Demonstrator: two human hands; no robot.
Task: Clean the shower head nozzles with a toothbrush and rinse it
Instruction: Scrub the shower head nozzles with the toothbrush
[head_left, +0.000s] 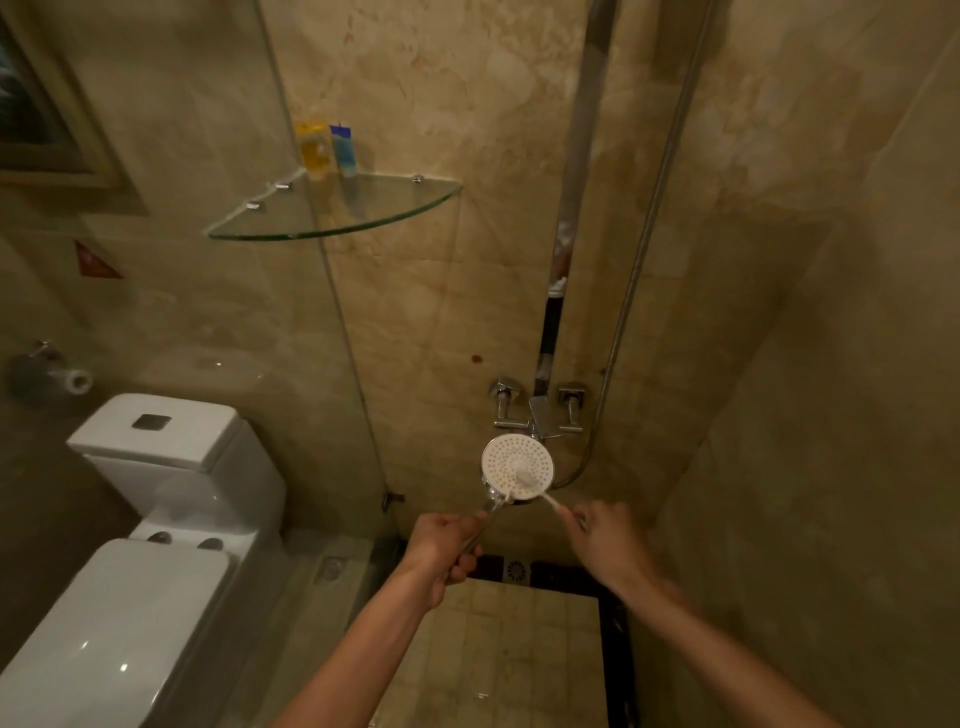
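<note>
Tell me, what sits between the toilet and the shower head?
In the head view, a clear glass partition stands between the toilet and the shower head, dividing the shower area from the toilet side.

I saw both bare forearms reach up from the bottom edge, converging toward the middle. The left hand (441, 548) was turned knuckles-up, its fingers curled tight round the shower head handle (485, 512), with the thumb side facing forward. The right hand (605, 540) sat just beside it at about the same height, back toward me, fingers pinching the toothbrush (550, 503), which angled up and left.
</note>
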